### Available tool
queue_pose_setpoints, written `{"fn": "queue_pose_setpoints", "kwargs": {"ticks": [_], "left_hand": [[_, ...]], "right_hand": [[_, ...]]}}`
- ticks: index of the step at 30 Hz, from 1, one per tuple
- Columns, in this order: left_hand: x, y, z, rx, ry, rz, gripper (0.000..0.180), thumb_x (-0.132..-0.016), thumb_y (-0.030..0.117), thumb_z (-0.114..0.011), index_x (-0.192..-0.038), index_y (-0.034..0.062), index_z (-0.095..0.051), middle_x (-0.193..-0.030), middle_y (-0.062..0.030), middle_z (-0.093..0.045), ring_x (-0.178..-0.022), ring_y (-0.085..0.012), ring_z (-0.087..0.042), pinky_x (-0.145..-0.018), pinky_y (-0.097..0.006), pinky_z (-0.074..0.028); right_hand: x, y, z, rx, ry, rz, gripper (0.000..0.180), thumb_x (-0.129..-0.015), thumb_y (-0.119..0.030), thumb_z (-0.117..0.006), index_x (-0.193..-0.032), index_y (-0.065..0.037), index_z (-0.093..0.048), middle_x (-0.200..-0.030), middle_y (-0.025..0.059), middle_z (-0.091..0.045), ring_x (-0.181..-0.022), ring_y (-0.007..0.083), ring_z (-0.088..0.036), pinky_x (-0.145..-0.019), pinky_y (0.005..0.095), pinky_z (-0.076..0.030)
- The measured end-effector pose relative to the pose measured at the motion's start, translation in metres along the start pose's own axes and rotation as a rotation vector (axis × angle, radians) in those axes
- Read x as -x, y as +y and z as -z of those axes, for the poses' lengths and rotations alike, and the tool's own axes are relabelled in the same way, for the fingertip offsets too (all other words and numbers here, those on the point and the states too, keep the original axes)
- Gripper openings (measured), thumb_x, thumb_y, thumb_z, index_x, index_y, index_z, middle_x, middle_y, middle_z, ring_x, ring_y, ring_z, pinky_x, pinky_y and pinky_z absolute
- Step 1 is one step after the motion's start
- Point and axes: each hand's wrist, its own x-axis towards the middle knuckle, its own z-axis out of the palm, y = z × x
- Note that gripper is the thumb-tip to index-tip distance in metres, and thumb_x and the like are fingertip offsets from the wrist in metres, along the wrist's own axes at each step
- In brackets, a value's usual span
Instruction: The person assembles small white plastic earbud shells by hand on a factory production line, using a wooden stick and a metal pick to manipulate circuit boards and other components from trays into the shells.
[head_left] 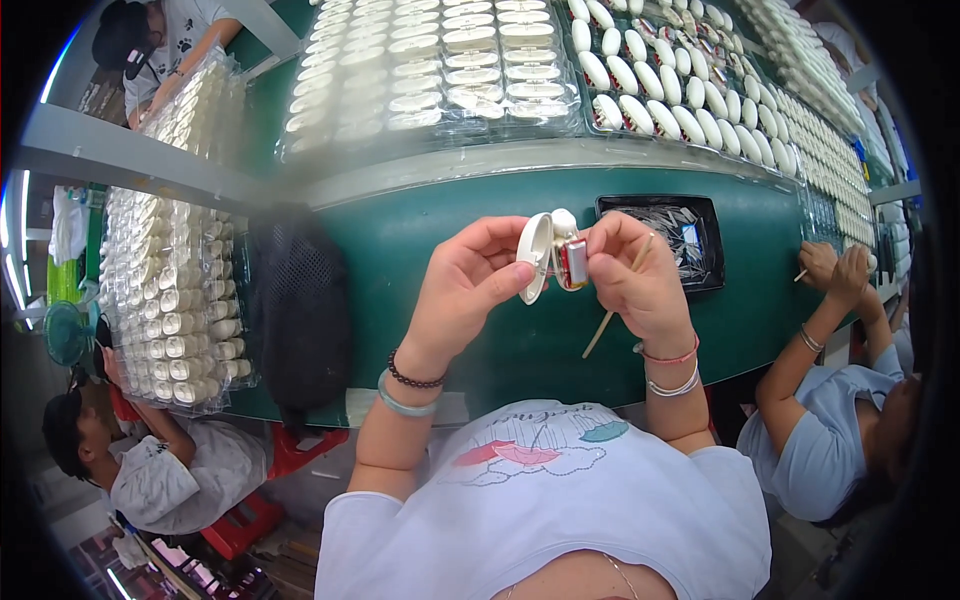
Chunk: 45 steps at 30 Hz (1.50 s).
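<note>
**Two hands work on a small white oval case above a green bench**

At the centre of the view, a small white oval plastic case (541, 255) with its lid hinged open is held just above a dark green workbench (480, 340). A small red-and-silver part (573, 263) sits against its inner side, at the case's 3 o'clock.

The left hand (466, 285) is curled closed around the lid side, thumb and fingertips pinching the shell. The right hand (634, 272) is also closed: its fingertips press on the red-and-silver part, and a thin wooden stick (612, 315) is tucked in the same hand, slanting down towards 7 o'clock.

Judging from the grip, the work would go best with the left hand keeping the shell steady and the right hand pressing gently and squarely, so the small part seats without tilting.

At 2 o'clock from the case lies a black rectangular tray (668, 205) of small clear pieces. At 12 o'clock, beyond the bench edge, rows of matching white oval cases (650, 80) fill clear trays. At 9 o'clock rests a black mesh bag (298, 310). At 3 o'clock a neighbouring worker's hands (838, 268) hold a similar stick.
</note>
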Motion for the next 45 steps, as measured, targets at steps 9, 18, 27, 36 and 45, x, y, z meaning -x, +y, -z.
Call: {"fn": "queue_pose_setpoints", "kwargs": {"ticks": [9,18,27,36,45], "left_hand": [[0.002,-0.003,-0.001,-0.022,0.047,-0.065,0.040,-0.086,0.011,-0.058,-0.119,-0.0068,-0.044,-0.107,-0.0157,-0.058,-0.095,-0.0217,-0.061,-0.080,-0.032,-0.052],[0.001,0.000,-0.007,-0.096,0.154,-0.136,0.037,-0.079,0.001,-0.066,-0.112,-0.0061,-0.051,-0.104,-0.0111,-0.059,-0.093,-0.0149,-0.057,-0.078,-0.027,-0.050],[0.000,-0.002,-0.007,-0.155,0.194,-0.119,0.037,-0.077,0.001,-0.067,-0.111,-0.0061,-0.052,-0.101,-0.0108,-0.060,-0.090,-0.0141,-0.058,-0.070,-0.025,-0.053],[-0.002,-0.005,-0.006,-0.091,0.168,-0.064,0.037,-0.078,0.002,-0.068,-0.110,-0.0061,-0.053,-0.102,-0.0109,-0.060,-0.090,-0.0138,-0.058,-0.072,-0.025,-0.051],[-0.002,-0.006,-0.006,-0.051,0.157,-0.033,0.036,-0.077,0.002,-0.068,-0.110,-0.0063,-0.054,-0.100,-0.0104,-0.060,-0.090,-0.0135,-0.058,-0.071,-0.025,-0.051]], "right_hand": [[-0.007,0.002,0.002,0.023,-0.010,-0.109,0.041,-0.086,-0.009,-0.060,-0.122,0.004,-0.048,-0.079,0.0018,-0.061,-0.048,-0.0020,-0.039,-0.037,0.0140,-0.022],[-0.007,0.006,0.005,-0.074,-0.123,-0.132,0.045,-0.093,-0.020,-0.049,-0.128,0.007,-0.041,-0.074,0.0001,-0.055,-0.044,-0.0008,-0.023,-0.037,0.0149,-0.019],[-0.007,0.005,0.001,-0.055,-0.105,-0.117,0.039,-0.093,-0.020,-0.052,-0.123,0.004,-0.048,-0.061,-0.0075,-0.040,-0.047,-0.0009,-0.026,-0.040,0.0156,-0.020],[-0.007,0.006,0.001,-0.011,-0.095,-0.123,0.038,-0.092,-0.020,-0.052,-0.122,0.004,-0.050,-0.062,-0.0074,-0.042,-0.047,-0.0012,-0.027,-0.041,0.0155,-0.020],[-0.007,0.006,0.002,-0.030,-0.087,-0.142,0.037,-0.092,-0.019,-0.053,-0.121,0.004,-0.051,-0.062,-0.0068,-0.042,-0.048,-0.0007,-0.028,-0.041,0.0154,-0.021]]}}
